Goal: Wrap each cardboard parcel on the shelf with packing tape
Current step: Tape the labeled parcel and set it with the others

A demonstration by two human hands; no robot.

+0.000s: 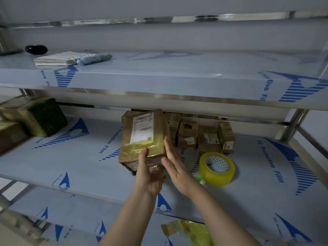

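A cardboard parcel (143, 137) with a white label and yellowish tape across its near end is tilted up above the middle shelf (85, 162). My left hand (148, 176) holds it from below, thumb on its near top edge. My right hand (174, 164) lies flat with straight fingers against the parcel's right side. A roll of clear yellowish packing tape (216, 168) lies on the shelf to the right of my hands. Several small taped parcels (200, 134) stand in a cluster at the back of the shelf.
Larger taped boxes (33, 116) sit at the shelf's left end. The upper shelf (159, 68) holds a notebook (58, 58), a blue marker (95, 59) and a black object (36, 49). Crumpled tape and cardboard scraps (188, 229) lie on the lower shelf. A green object (199, 180) peeks beside the roll.
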